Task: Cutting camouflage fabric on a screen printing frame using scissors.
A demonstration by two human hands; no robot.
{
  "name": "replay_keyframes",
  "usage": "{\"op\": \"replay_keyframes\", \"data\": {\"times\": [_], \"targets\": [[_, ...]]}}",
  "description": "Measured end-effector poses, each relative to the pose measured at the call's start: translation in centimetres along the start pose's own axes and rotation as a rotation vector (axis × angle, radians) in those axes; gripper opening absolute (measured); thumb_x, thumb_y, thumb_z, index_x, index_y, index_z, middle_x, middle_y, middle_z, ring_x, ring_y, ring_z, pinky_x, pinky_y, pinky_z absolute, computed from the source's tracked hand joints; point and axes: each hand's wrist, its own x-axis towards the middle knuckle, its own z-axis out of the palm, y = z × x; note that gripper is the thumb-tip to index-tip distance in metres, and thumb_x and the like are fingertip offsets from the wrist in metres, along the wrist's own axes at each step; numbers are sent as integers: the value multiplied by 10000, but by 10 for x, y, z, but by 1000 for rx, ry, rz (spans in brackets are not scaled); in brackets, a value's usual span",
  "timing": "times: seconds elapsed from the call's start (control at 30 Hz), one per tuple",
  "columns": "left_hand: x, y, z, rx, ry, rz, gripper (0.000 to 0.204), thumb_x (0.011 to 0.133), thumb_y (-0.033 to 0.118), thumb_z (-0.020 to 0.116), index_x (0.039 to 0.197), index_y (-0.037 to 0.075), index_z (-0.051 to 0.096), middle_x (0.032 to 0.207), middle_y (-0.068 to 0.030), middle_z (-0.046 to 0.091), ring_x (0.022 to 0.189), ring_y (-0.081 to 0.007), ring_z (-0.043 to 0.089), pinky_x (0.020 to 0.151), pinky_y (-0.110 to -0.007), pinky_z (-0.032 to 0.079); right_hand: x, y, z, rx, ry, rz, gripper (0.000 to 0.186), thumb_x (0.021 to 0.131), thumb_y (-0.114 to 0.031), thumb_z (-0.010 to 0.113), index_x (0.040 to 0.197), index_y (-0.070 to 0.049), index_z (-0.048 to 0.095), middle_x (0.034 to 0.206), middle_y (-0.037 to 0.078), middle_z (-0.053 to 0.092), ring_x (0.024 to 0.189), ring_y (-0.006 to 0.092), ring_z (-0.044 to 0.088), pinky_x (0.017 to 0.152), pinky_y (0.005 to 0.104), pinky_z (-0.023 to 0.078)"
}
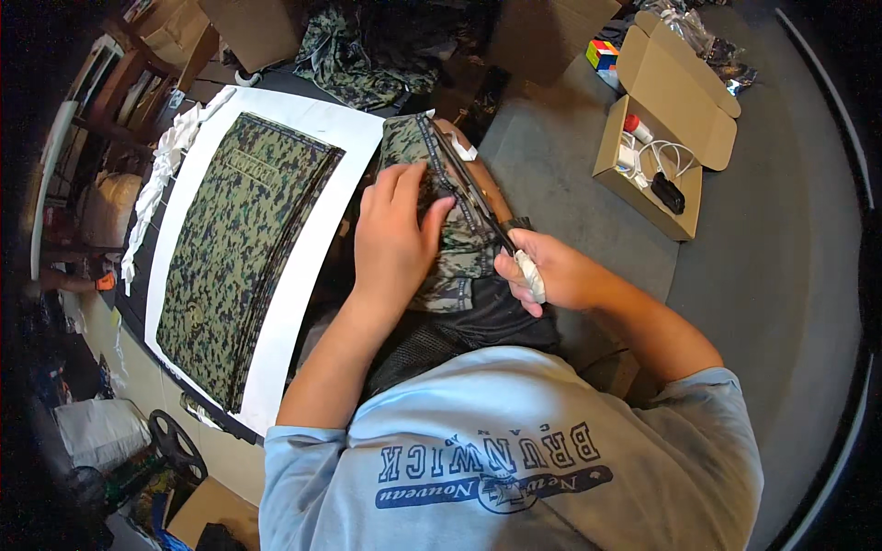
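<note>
My left hand [393, 234] rests on a folded piece of camouflage cloth [404, 140], fingers bent slightly and thumb held apart. The cloth has a dark trim band along its right edge and lies over my lap. In my right hand [551, 266] is a pair of long dark scissors [473, 195], its handle wrapped in white material. The blades run up and to the left along the trimmed edge of the cloth. Whether they are cutting into it I cannot tell. Black mesh fabric [427, 354] shows below the cloth.
To the left, a stack of camouflage panels [241, 234] lies on a white sheet [303, 317]. White cloth strips [165, 165] hang along its far-left side. An open cardboard box [684, 213] with cables stands at right, near a colourful cube [602, 55]. More camouflage cloth [367, 69] lies behind.
</note>
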Motion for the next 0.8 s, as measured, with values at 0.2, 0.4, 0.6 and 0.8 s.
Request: {"op": "replay_keyframes", "data": {"times": [0.2,0.4,0.6,0.8], "targets": [[3,-9,1,-18,-104,51,147,857,67,698,989,34,640,911,-82,622,764,-292,588,722,-361,499,-12,-9,-1,90,-103,-37,198,1026,-213,546,888,-129,432,702,10,517,525,110,480,454,281,422],[-9,7,6,-78,-124,99,98,866,55,681,937,50,614,880,-77,596,722,-282,573,668,-357,485,-23,-8,-3,64,-104,22,118,1024,-173,486,920,-131,450,736,2,509,581,105,475,511,273,451],[-15,15,7,-80,-175,97,86,872,62,676,927,57,611,881,-75,595,715,-280,575,658,-356,485,-14,0,4,109,-55,-37,280,1075,-360,486,936,-118,460,694,18,500,575,127,495,543,267,441],[-17,14,7,-85,-188,76,81,877,66,674,927,63,610,891,-74,592,719,-278,576,659,-353,484,-14,4,9,156,-18,-69,322,1073,-421,482,963,-118,462,696,14,498,572,122,495,529,257,410]]}}
